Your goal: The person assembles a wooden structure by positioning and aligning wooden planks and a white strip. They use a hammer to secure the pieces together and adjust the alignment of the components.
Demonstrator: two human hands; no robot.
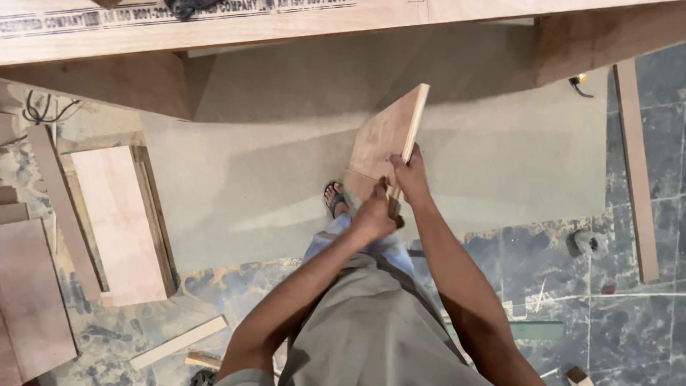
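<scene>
**So, both hands on one small plywood piece**

Basically the person stands over a grey-green sheet [286, 186] spread on the floor and holds a small plywood panel [382, 139] up on edge, tilted, out in front of the legs. Right hand [412, 179] is clamped on the panel's right edge, fingers wrapped round it. Left hand [373, 216] is closed into a fist just below, at the panel's lower corner; can't tell what's inside it, too blurry. One sandalled foot [334, 198] pokes out beside the panel. Above runs a long plywood table [214, 28]. Off to the left more plywood boards [118, 221] lie on the tiled floor [629, 307], plus a loose wood strip [179, 343].
</scene>
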